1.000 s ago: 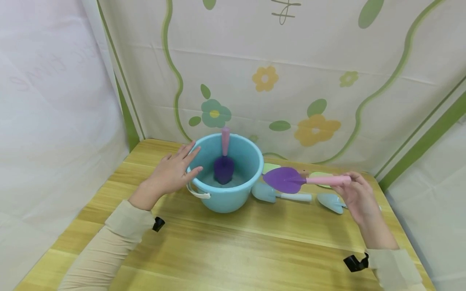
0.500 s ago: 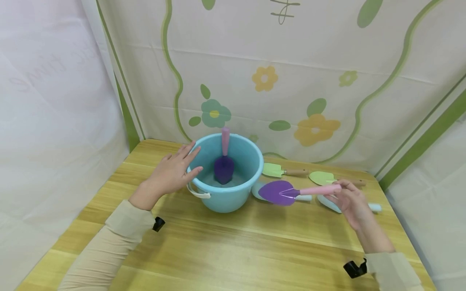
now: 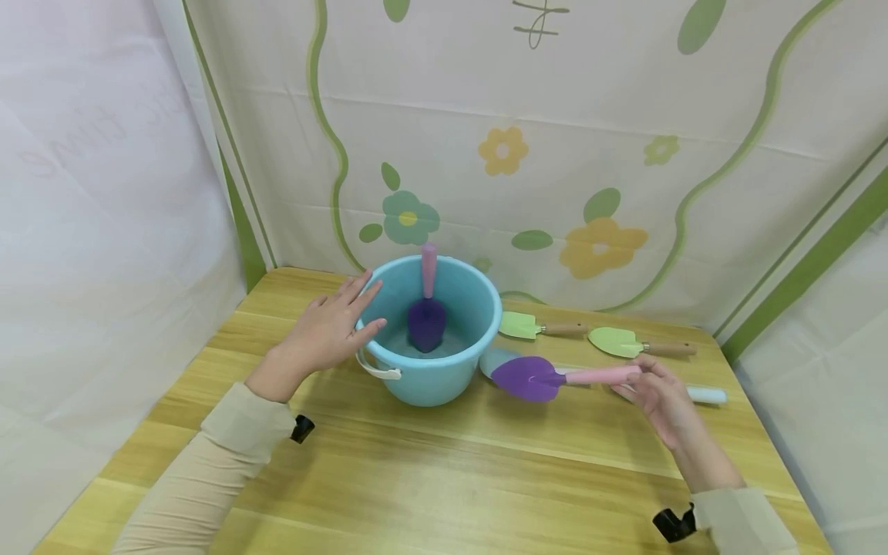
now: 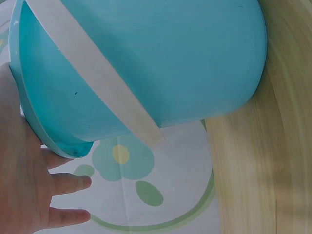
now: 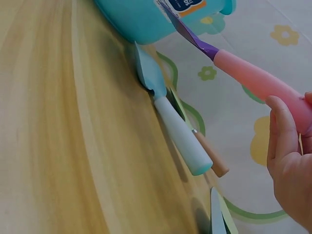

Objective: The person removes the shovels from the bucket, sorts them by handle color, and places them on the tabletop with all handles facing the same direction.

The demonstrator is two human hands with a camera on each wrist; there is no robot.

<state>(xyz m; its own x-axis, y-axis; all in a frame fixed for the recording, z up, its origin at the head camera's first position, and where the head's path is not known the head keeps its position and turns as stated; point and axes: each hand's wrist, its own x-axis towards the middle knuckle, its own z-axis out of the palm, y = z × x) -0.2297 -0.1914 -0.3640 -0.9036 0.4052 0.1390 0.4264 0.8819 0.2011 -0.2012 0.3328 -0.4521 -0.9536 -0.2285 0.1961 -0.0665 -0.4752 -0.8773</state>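
A light blue bucket [image 3: 433, 383] with a white handle [image 4: 100, 73] stands near the back of the table. Inside it a purple trowel with a pink grip [image 3: 429, 271] leans upright against the far wall. My left hand [image 3: 328, 330] rests on the bucket's left rim, fingers spread and straight. With thumb and fingers my right hand [image 3: 664, 399] pinches the grip end of a second purple trowel [image 3: 529, 378]. That trowel is held level above the table, its blade pointing left toward the bucket. In the right wrist view, the pink grip [image 5: 261, 80] sits between thumb and fingers.
Right of the bucket lie two green trowels with wooden grips, a nearer one [image 3: 519, 324] and a farther-right one [image 3: 616, 341]. A blue trowel [image 5: 151, 73] lies below the held one; another, with a white grip [image 3: 708, 395], is partly behind my right hand. A patterned cloth [image 3: 430, 116] hangs behind.
My right hand has moved left and toward me with the purple trowel, lowering it in the view and uncovering the green trowels. The left hand stays on the rim.
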